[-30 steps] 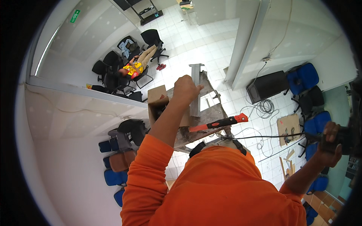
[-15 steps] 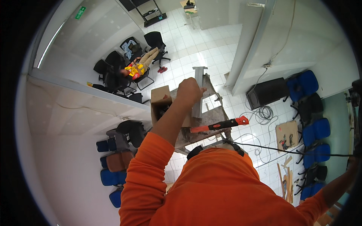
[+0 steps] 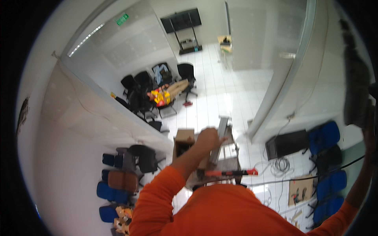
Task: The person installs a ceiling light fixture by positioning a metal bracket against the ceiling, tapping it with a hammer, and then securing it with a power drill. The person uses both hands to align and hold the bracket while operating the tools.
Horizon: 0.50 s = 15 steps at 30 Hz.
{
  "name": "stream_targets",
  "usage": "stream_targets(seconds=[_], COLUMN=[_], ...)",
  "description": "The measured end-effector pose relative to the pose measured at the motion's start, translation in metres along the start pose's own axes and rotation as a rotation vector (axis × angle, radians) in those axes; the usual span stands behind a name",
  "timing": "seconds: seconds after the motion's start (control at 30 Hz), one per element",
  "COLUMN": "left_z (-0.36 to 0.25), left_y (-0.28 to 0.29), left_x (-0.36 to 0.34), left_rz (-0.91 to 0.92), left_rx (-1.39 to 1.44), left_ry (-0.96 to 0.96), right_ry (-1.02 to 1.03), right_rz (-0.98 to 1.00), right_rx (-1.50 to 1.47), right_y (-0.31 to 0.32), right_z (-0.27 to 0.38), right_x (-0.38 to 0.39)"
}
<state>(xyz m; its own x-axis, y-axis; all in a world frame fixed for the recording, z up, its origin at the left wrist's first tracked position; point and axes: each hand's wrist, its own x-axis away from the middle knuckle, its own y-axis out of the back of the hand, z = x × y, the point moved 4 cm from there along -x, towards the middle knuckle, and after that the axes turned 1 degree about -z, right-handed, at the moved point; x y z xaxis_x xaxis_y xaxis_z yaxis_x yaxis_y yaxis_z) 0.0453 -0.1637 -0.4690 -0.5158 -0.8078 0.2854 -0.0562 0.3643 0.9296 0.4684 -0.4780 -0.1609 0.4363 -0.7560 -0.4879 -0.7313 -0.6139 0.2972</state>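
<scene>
My left hand is closed on a grey metal channel that lies lengthwise on a worn work stand, its thumb pointing right. An open cardboard box stands just left of that hand, dark inside. Nearer my body, a long red-and-black tool lies across the stand. My right hand is raised far out at the right rim. A dark, blurred thing shows beside it, too smeared to name, and the hand's fingers are not clear. A black cable runs toward that side.
A person in a yellow-and-red vest reclines on black chairs beyond the partition. Blue chairs line the right wall, near a black cabinet, coiled cable and a board with tools. More chairs stand left.
The view has tilted up, so the room sits lower and a screen on a stand shows fully. My right arm has risen, with the dark thing now in sight. My left hand stays on the channel.
</scene>
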Motion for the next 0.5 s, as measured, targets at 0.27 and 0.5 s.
stream_targets(seconds=[0.27, 0.5], left_z=[-0.01, -0.034], left_y=[0.017, 0.059], left_x=[0.001, 0.011], left_rz=[-0.199, -0.427], left_rx=[0.063, 0.519], left_ry=[-0.076, -0.213], right_ry=[-0.445, -0.997], right_rz=[-0.383, -0.293], right_rx=[-0.525, -1.394], right_y=[-0.116, -0.109], right_z=[0.165, 0.251], right_x=[-0.073, -0.134])
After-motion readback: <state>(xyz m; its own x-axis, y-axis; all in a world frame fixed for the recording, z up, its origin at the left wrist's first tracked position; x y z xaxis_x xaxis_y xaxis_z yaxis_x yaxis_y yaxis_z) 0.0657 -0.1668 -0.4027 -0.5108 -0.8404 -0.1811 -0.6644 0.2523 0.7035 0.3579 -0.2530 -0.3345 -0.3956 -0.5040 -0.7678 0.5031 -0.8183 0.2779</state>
